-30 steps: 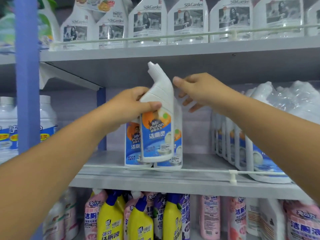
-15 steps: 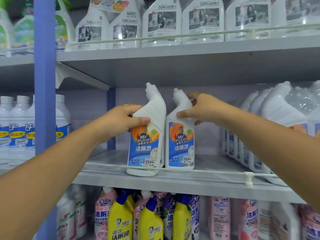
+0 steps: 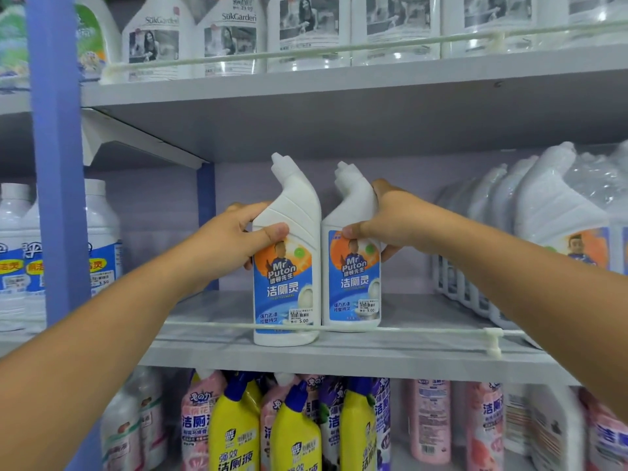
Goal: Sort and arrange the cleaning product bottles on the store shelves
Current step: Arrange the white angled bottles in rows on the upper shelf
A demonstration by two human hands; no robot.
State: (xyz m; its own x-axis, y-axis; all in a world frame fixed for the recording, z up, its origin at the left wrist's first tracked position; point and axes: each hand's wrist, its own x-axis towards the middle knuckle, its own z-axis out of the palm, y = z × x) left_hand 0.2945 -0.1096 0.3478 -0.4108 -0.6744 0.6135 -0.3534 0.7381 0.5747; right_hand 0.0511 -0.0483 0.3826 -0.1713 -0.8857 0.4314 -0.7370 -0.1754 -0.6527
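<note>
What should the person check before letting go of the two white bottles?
1. Left hand has a grip on the left bottle: ok.
2. Right hand has a grip on the right bottle: ok.
3. Both bottles upright, labels facing front: ok.
4. Left bottle fully behind the shelf rail: not ok, its base shows in front of the rail.
5. Right bottle behind the rail: ok.
6. Left bottle's base flat on the middle shelf: cannot tell.
</note>
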